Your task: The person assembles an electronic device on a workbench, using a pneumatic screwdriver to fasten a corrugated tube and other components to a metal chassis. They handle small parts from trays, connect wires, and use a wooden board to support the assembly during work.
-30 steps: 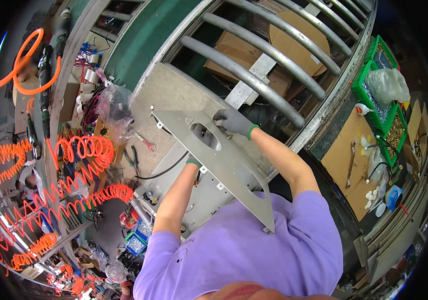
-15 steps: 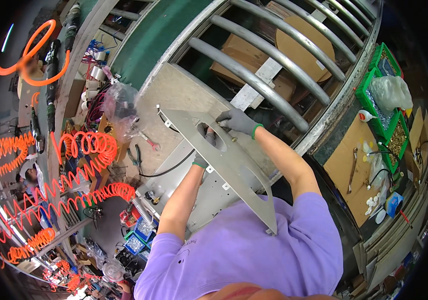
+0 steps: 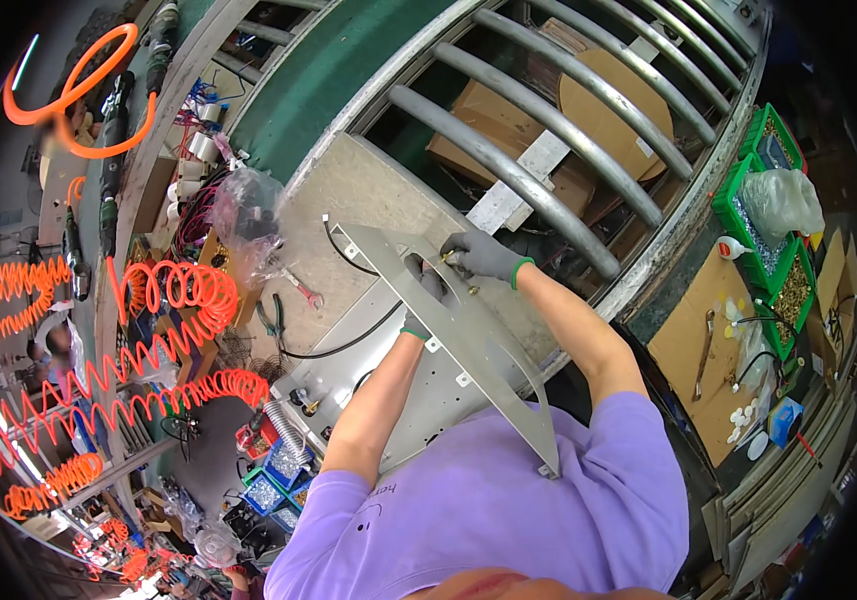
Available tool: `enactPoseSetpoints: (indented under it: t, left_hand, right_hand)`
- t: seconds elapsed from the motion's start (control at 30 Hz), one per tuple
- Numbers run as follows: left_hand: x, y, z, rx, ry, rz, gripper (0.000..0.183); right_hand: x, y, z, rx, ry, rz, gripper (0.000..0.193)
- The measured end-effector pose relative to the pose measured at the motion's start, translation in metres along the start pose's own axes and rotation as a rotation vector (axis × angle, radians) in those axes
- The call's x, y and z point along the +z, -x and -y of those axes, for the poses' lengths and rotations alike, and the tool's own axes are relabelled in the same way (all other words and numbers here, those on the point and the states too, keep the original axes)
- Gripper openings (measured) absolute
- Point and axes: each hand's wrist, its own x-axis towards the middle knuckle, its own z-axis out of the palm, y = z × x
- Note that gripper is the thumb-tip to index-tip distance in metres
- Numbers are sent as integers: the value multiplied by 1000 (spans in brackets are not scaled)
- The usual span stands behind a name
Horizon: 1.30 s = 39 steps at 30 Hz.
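A grey sheet-metal panel (image 3: 493, 350) with a large oval opening stands tilted, its lower end against my purple top. My left hand (image 3: 431, 283), in a grey glove, reaches behind it; part of the hand shows through the opening, but most fingers are hidden. My right hand (image 3: 488, 257), gloved too, is closed at the panel's far edge, its fingertips pinching a small brass-coloured fitting. Another small brass-coloured piece (image 3: 473, 290) sits near the panel's right edge. Below lies a larger grey metal sheet (image 3: 428, 405) with holes. A black cable (image 3: 343, 350) curves out to the left.
On the worktop (image 3: 363, 185) left of the panel are pliers (image 3: 270, 317) and a red-handled wrench (image 3: 305, 292). Metal rollers (image 3: 508, 155) lie beyond. Green bins (image 3: 748, 215) of small parts and a cardboard sheet (image 3: 693, 350) are at right. Orange coiled hoses (image 3: 183, 300) hang left.
The view has shifted slightly, so the scene sits a little differently. The panel stays tilted, with my left hand behind it and my right hand at its far edge.
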Motion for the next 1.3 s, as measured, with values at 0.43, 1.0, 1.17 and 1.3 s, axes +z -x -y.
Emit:
enactPoseSetpoints:
  t: [0.43,1.0,1.17,1.3]
  left_hand:
    - [6,8,0,31,-31,-29,31]
    - [6,1,10,6,-8,-10,33]
    - [5,-3,16,55,-53,-35,34]
    - [-1,-11,29,129,-199,-90,35]
  right_hand:
    - [6,-4,-7,69,-157,-45,22]
    - [3,-13,-4,44,190,-110,40]
    - [1,-14,-6,192,98,8,52]
    - [4,-16,-1,98,294,-157,48]
